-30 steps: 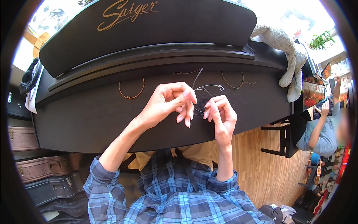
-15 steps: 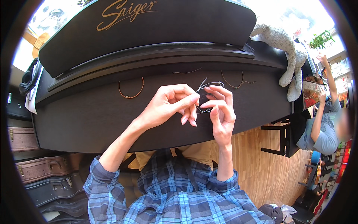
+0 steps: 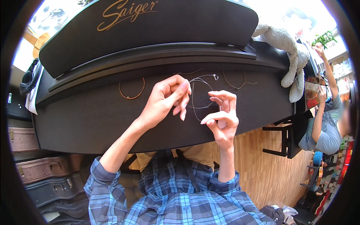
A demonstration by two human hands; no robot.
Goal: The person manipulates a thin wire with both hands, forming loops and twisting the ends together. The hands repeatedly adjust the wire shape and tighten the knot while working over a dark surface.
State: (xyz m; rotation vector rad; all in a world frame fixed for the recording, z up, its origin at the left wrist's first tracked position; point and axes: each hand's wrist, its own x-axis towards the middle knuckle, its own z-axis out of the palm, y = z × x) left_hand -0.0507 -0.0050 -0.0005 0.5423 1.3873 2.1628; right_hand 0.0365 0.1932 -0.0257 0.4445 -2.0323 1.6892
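Note:
A thin silvery string (image 3: 203,107), likely a guitar string, is wound in loose loops above the dark tabletop. My left hand (image 3: 159,99) pinches one side of the coil between thumb and fingertips. A small ring-like end (image 3: 215,77) sticks out at the coil's upper right. One strand drops away from the loops toward the index fingertip of my right hand (image 3: 225,120). That hand has its fingers spread, with the fingertip against the strand; whether the thumb also grips it is hard to make out.
On the dark piano-like surface (image 3: 86,123) lie a copper-coloured string (image 3: 131,97), another curled string (image 3: 237,87) and a thin piece by the ledge. A grey plush toy (image 3: 296,71) drapes at right. Instrument cases (image 3: 45,168) are stacked left; another person (image 3: 324,129) is at far right.
My left hand has moved slightly left and up with the coil. The right fingers have spread and dropped lower, drawing a strand down, and the ringed end has shifted left and up.

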